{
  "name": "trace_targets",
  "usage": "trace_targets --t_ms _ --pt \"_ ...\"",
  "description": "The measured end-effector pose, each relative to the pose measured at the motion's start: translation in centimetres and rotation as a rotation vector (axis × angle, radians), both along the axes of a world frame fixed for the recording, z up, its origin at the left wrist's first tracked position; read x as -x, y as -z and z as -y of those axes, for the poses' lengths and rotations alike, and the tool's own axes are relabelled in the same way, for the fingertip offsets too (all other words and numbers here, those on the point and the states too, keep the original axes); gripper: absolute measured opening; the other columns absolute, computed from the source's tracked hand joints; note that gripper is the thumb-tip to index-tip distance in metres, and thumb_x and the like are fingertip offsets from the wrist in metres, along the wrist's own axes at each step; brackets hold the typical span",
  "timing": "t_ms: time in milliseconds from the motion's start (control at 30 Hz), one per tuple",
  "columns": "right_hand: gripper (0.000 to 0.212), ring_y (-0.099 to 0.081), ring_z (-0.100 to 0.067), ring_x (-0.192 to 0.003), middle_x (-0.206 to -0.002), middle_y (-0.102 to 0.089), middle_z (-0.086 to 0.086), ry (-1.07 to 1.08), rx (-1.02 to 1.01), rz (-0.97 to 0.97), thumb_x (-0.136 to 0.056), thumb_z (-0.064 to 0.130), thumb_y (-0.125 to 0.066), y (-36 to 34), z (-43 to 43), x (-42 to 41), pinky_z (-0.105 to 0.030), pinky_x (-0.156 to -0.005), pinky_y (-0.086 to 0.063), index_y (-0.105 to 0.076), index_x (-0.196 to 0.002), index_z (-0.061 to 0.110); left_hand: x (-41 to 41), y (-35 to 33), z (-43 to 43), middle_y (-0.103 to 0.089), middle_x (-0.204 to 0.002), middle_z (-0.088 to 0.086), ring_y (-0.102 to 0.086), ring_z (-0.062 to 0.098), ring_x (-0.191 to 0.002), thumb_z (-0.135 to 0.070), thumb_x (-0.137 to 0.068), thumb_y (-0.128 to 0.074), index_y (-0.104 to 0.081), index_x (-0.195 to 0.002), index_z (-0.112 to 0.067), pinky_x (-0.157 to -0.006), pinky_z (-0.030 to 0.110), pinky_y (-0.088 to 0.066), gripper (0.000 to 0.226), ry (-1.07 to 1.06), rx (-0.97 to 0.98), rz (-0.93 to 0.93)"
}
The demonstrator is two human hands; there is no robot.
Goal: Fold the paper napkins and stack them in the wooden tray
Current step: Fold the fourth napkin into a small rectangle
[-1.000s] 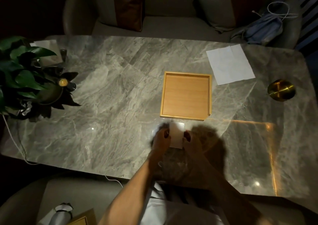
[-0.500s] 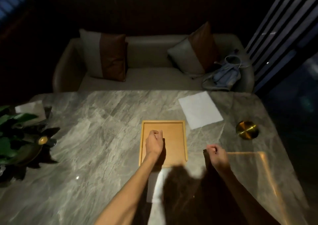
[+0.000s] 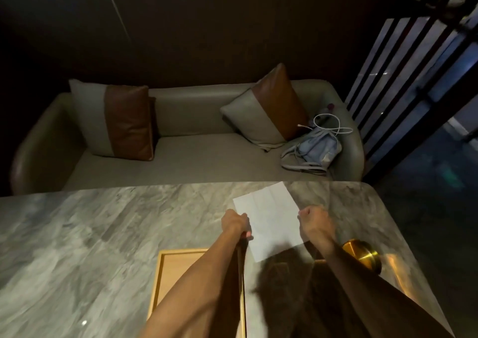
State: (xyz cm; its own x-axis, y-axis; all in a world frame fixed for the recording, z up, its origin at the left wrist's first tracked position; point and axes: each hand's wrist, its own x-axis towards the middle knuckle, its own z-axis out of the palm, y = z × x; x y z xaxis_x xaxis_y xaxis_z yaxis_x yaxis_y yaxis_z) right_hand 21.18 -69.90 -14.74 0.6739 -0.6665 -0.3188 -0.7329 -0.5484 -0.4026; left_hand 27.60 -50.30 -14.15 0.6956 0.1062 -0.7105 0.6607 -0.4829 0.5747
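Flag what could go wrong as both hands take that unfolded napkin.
The left hand and right hand sit at opposite edges of the napkin. Whether either grip is firm is unclear, so an uneven pull may tear or skew it. The right forearm crosses beside the gold object, and pulling back could knock it.

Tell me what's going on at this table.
A person is working on the flat white paper napkin, which lies unfolded on the grey marble table. The left hand grips its left edge. The right hand, fingers curled, sits at its right edge, grip unclear. The square light wooden tray lies nearer the person, much of it hidden under the left forearm.
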Motion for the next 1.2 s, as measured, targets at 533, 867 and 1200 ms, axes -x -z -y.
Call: trace_targets --t_ms 533,867,1200 --pt "0.029 -0.061 -0.019 -0.082 -0.084 -0.06 0.002 -0.318 -0.016 0.181 -0.088 0.045 -0.043 -1.1 -0.5 1.0 -0.031 -0.077 -0.046 -0.061 -0.092 0.023 0.9 1.9 3.0 -0.055 -0.136 0.018 -0.055 0.033 -0.127 -0.001 -0.082 -0.071 -0.056 -0.129 0.001 -0.103 0.041 -0.053 0.049 0.246 -0.218 -0.001" --pt "0.02 -0.061 0.007 -0.088 -0.09 -0.069 0.025 -1.023 -0.415 -0.006 -0.093 0.022 -0.063 -24.1 -3.2 3.7 -0.012 -0.079 -0.043 -0.073 -0.092 0.039 4.4 -12.7 -5.5 -0.03 -0.159 -0.004 -0.033 0.023 -0.145 -0.013 -0.075 -0.083 -0.02 -0.16 -0.029 -0.116 0.038 -0.036 0.107 0.515 0.58 0.123" --pt "0.061 -0.058 -0.034 -0.129 -0.145 -0.058 -0.007 -0.23 -1.313 0.474 -0.093 0.056 -0.052 -30.8 -7.9 8.4 -0.055 -0.104 -0.049 -0.04 -0.148 0.034 10.2 -25.2 -13.6 -0.075 -0.12 -0.008 -0.075 0.015 -0.106 -0.05 -0.089 -0.073 -0.065 -0.126 -0.035 -0.081 0.032 -0.064 0.041 0.255 0.694 0.542"
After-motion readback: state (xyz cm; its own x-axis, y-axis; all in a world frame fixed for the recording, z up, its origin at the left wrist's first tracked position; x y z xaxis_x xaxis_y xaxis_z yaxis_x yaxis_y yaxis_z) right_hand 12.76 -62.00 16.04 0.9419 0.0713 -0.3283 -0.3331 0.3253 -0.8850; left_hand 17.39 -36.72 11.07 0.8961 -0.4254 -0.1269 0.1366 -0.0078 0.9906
